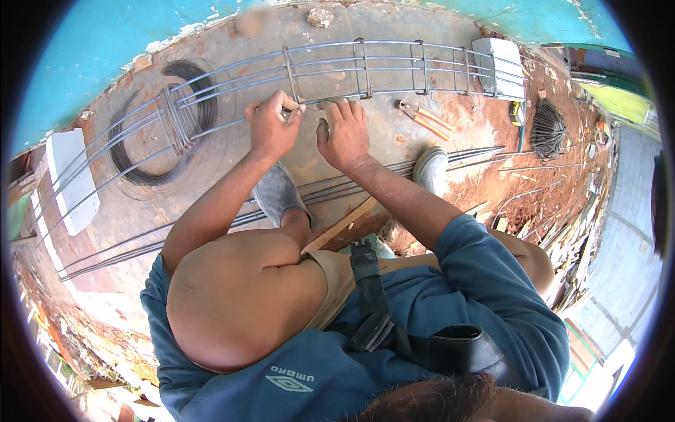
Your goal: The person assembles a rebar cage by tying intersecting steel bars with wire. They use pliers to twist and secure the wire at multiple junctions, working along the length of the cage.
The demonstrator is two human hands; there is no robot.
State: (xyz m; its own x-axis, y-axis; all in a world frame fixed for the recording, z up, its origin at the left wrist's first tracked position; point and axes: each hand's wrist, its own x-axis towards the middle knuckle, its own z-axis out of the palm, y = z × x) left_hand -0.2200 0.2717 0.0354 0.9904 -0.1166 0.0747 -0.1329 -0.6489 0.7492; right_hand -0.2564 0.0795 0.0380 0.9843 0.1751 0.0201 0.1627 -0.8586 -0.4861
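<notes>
A long rebar cage (391, 43) of thin steel bars and square stirrups lies crosswise ahead of me. At its near bar, beside one stirrup (289, 69), my left hand (273, 128) is closed in a pinch; what its fingertips hold is too small to make out. Just to the right, my right hand (344, 137) has its fingers bent over the same near bar, the thumb apart on the near side. Pincers with orange handles (430, 123) rest on the ground to the right of that hand. Several loose stirrups (170, 118) hang bunched on the cage's left part.
Under the bunched stirrups lies a dark wire coil (144, 177). White blocks stand beneath the cage at left (79, 191) and right (503, 55). Loose steel bars (148, 247) run past my boots (280, 191). A tape measure (517, 112) and a dark wire bundle (548, 132) lie farther right.
</notes>
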